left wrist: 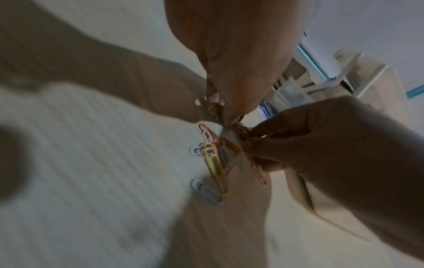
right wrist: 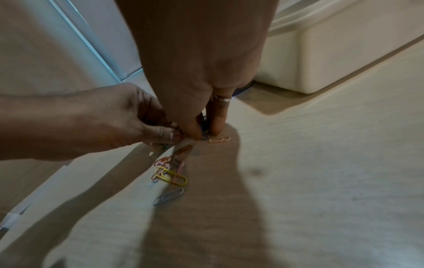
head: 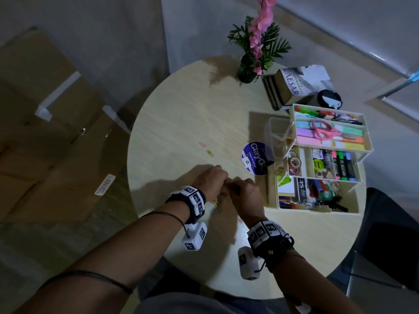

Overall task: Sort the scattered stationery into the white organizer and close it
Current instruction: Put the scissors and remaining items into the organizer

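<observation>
My two hands meet near the table's front middle, over a small heap of coloured paper clips (left wrist: 213, 159). My left hand (head: 223, 181) pinches a few clips between its fingertips (left wrist: 216, 98). My right hand (head: 237, 185), right beside it, pinches some reddish clips. In the right wrist view a pink clip (right wrist: 219, 139) lies by my right fingertips (right wrist: 218, 127), with the heap (right wrist: 169, 170) and a grey clip (right wrist: 168, 196) nearer the camera. Two more clips (head: 206, 148) lie apart further back on the table. The white organizer (head: 317, 210) stands open at the right, its tiers full of stationery.
A round purple ClayGo tub (head: 257, 158) sits between my hands and the organizer. A flower pot (head: 247, 73), stacked books (head: 288, 87) and a black cup (head: 328, 98) stand at the table's far side. Cardboard boxes (head: 56, 132) sit on the floor to the left.
</observation>
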